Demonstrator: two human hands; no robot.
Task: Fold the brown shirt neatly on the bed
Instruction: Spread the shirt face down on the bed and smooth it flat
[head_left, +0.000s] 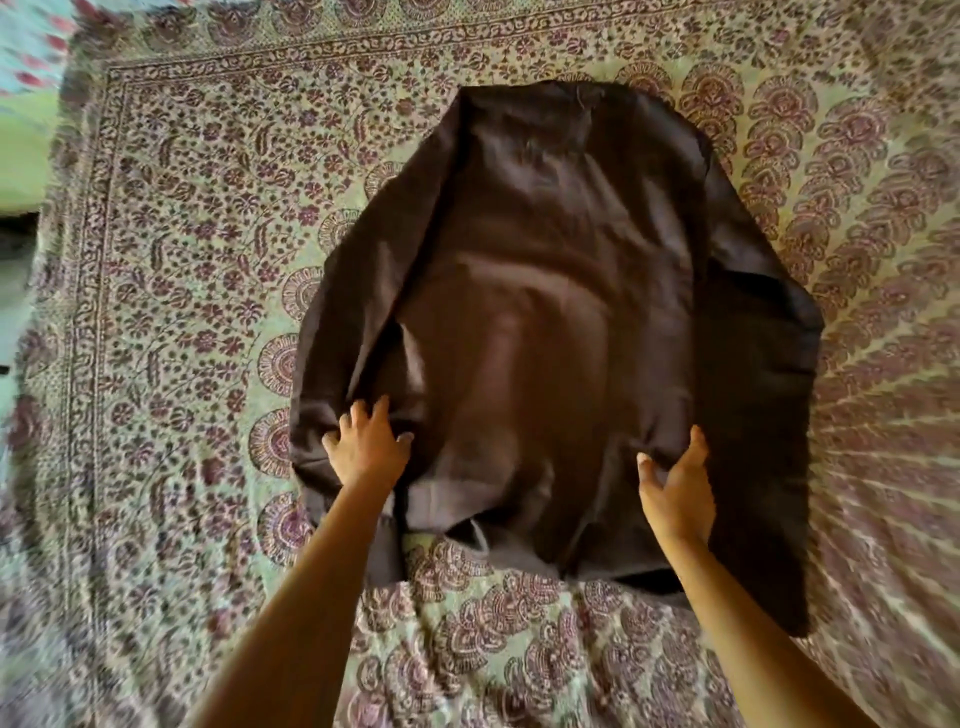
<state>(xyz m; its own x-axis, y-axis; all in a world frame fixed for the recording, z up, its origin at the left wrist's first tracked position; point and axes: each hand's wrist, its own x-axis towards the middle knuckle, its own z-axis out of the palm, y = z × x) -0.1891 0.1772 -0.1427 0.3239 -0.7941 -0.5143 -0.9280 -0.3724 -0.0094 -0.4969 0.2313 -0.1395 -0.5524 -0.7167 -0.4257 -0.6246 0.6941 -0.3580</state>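
1. The brown shirt (545, 291) is spread on the patterned bed cover (182, 260).
2. The left hand (366, 444) is pressed on it, fingers splayed.
3. The right hand (675, 488) is curled loosely at the cloth; a grip cannot be told.

no readable text, labels, numbers, signs

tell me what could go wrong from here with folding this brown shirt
1. The brown shirt lies spread but rumpled near its lower edge; folding now could lock those creases in.
2. The left hand presses fabric bunched beside the left sleeve, so that side may fold crooked.
3. The right hand has open, curled fingers on the cloth; a tug there might drag the shirt across the patterned bedspread and skew it.
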